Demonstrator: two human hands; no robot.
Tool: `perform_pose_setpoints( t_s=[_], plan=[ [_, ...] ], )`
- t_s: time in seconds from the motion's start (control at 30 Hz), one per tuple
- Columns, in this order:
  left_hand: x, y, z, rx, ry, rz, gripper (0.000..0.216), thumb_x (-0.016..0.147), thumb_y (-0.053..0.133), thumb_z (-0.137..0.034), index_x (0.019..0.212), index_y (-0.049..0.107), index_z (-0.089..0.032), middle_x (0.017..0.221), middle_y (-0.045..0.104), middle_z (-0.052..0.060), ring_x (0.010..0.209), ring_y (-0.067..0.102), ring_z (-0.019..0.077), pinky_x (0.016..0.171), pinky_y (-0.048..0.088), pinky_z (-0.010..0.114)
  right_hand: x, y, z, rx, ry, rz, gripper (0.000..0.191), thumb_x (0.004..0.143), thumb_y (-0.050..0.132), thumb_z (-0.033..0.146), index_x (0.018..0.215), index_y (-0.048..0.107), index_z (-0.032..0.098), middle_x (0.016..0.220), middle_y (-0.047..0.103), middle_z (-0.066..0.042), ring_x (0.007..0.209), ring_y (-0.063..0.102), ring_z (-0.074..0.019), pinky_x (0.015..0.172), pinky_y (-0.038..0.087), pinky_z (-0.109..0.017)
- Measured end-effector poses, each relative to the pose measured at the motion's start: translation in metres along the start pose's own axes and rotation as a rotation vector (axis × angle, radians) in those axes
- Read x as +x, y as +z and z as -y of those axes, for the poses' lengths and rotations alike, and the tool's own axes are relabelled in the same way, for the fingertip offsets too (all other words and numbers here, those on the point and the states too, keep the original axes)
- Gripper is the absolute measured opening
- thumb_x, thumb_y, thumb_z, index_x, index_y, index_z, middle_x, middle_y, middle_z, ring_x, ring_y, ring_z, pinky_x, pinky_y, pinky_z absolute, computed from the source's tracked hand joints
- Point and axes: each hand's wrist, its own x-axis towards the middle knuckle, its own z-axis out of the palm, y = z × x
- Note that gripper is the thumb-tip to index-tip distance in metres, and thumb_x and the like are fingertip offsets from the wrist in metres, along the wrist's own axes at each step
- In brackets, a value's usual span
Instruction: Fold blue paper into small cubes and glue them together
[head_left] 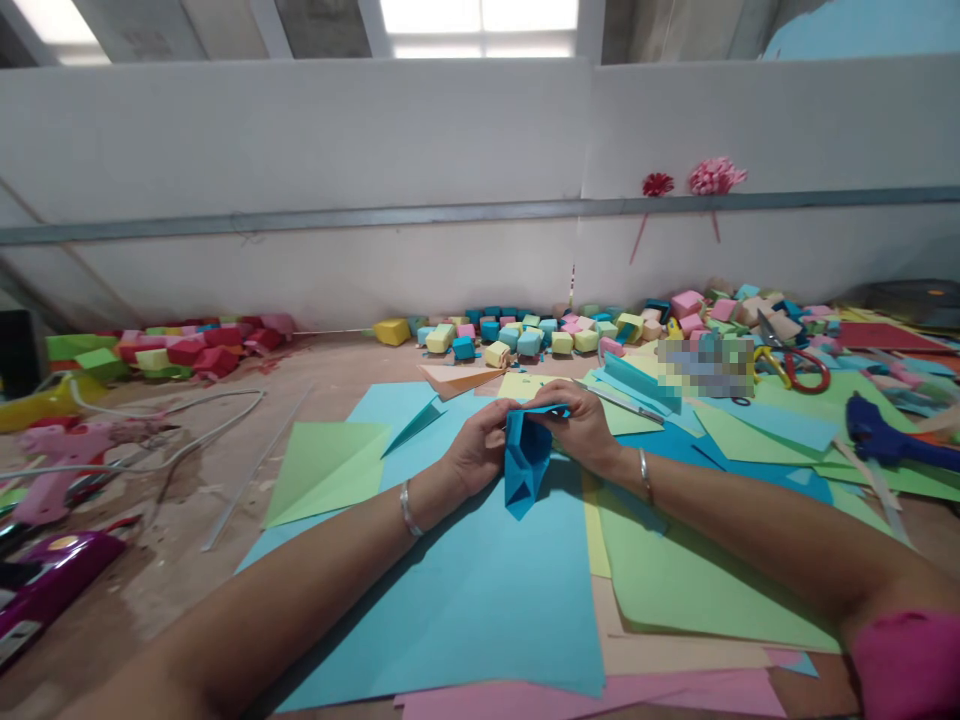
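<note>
Between my two hands is a folded blue paper piece [527,462], partly shaped into a hollow form with its opening towards me. My left hand [480,445] pinches its left upper side. On the other side, my right hand [581,425] grips its top right edge, with the fingertips partly hidden behind the paper. Both hands hover over a large light blue sheet [465,600]. A green folded sheet [330,465] lies left of my left hand, and a silver pen-like tool [637,405] rests just beyond my right hand.
Small paper cubes [529,343] line the wall, with more red and green ones [202,350] at left. Scissors [806,370] and a blue glue gun [892,435] lie at right. A pink glue gun [60,455], its cord, and a purple stapler-like tool [56,585] sit at left.
</note>
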Motion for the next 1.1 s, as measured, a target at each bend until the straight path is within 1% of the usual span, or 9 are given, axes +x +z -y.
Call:
perform_pose_setpoints(
  t_s=[0.07, 0.17, 0.23, 0.33, 0.43, 0.57, 0.7, 0.83, 1.1],
  plan=[
    [-0.001, -0.001, -0.002, 0.008, -0.01, 0.034, 0.01, 0.075, 0.072, -0.013, 0.082, 0.065, -0.011, 0.055, 0.053, -0.003, 0.042, 0.049, 0.0056, 0.044, 0.044, 0.016, 0.0, -0.001, 0.001, -0.005, -0.025, 0.002, 0.01, 0.078, 0.072, 0.034, 0.076, 0.076, 0.025, 0.08, 0.064, -0.002, 0.077, 0.06, -0.0163, 0.068, 0.05, -0.029],
    [-0.002, -0.002, -0.001, 0.019, -0.007, 0.056, 0.016, 0.071, 0.072, -0.008, 0.086, 0.067, -0.01, 0.07, 0.066, 0.004, 0.057, 0.063, 0.0129, 0.055, 0.053, 0.023, 0.0, -0.001, 0.0, -0.016, -0.033, -0.006, 0.01, 0.078, 0.072, 0.035, 0.076, 0.076, 0.026, 0.081, 0.061, -0.003, 0.077, 0.059, -0.0163, 0.067, 0.05, -0.03],
    [-0.001, -0.003, 0.001, 0.021, 0.004, 0.062, 0.017, 0.07, 0.073, -0.007, 0.087, 0.068, -0.01, 0.074, 0.068, 0.006, 0.062, 0.065, 0.0148, 0.059, 0.055, 0.025, -0.001, 0.0, 0.0, -0.038, -0.026, -0.015, 0.01, 0.079, 0.071, 0.034, 0.077, 0.076, 0.026, 0.082, 0.062, -0.003, 0.078, 0.06, -0.0167, 0.069, 0.05, -0.031],
    [0.002, -0.004, 0.003, 0.018, 0.02, 0.068, 0.017, 0.072, 0.074, -0.009, 0.087, 0.068, -0.011, 0.071, 0.067, 0.003, 0.058, 0.063, 0.0125, 0.057, 0.054, 0.023, -0.001, 0.0, -0.001, -0.099, -0.023, -0.035, 0.01, 0.078, 0.071, 0.031, 0.085, 0.075, 0.025, 0.086, 0.066, -0.003, 0.082, 0.062, -0.0179, 0.072, 0.05, -0.032],
    [0.002, -0.004, 0.004, 0.026, 0.021, 0.076, 0.015, 0.072, 0.075, -0.01, 0.085, 0.067, -0.011, 0.069, 0.066, 0.003, 0.057, 0.062, 0.0116, 0.056, 0.053, 0.022, -0.002, 0.0, 0.0, -0.12, -0.044, -0.052, 0.008, 0.077, 0.072, 0.029, 0.083, 0.072, 0.023, 0.084, 0.068, -0.003, 0.08, 0.062, -0.0184, 0.069, 0.049, -0.032],
    [0.002, -0.005, 0.003, 0.043, 0.014, 0.095, 0.015, 0.07, 0.078, -0.012, 0.08, 0.067, -0.011, 0.063, 0.06, -0.001, 0.051, 0.056, 0.0079, 0.048, 0.046, 0.017, -0.001, 0.0, 0.003, -0.106, -0.085, -0.045, 0.003, 0.079, 0.069, 0.027, 0.078, 0.071, 0.024, 0.08, 0.063, -0.003, 0.08, 0.06, -0.0182, 0.071, 0.049, -0.032],
    [0.002, -0.004, 0.002, 0.06, 0.004, 0.122, 0.018, 0.067, 0.081, -0.014, 0.074, 0.065, -0.01, 0.057, 0.054, -0.003, 0.045, 0.047, 0.0044, 0.041, 0.037, 0.014, -0.001, -0.001, 0.009, -0.159, -0.101, -0.07, 0.003, 0.078, 0.066, 0.021, 0.075, 0.065, 0.023, 0.077, 0.058, -0.001, 0.073, 0.055, -0.0161, 0.064, 0.045, -0.03],
    [0.001, -0.002, 0.002, 0.075, 0.008, 0.127, 0.021, 0.064, 0.084, -0.016, 0.071, 0.065, -0.01, 0.058, 0.054, -0.003, 0.047, 0.047, 0.0053, 0.044, 0.039, 0.015, 0.0, -0.002, 0.013, -0.189, -0.122, -0.056, 0.01, 0.075, 0.064, 0.02, 0.068, 0.057, 0.022, 0.071, 0.056, 0.0, 0.068, 0.05, -0.0155, 0.061, 0.042, -0.029],
    [0.001, -0.004, 0.003, 0.09, 0.022, 0.123, 0.021, 0.066, 0.084, -0.02, 0.073, 0.066, -0.012, 0.063, 0.058, -0.001, 0.054, 0.053, 0.0085, 0.053, 0.046, 0.02, 0.003, -0.004, 0.006, -0.218, -0.148, -0.03, 0.011, 0.07, 0.063, 0.011, 0.069, 0.061, 0.022, 0.073, 0.057, 0.0, 0.073, 0.053, -0.0163, 0.068, 0.043, -0.03]
  ],
)
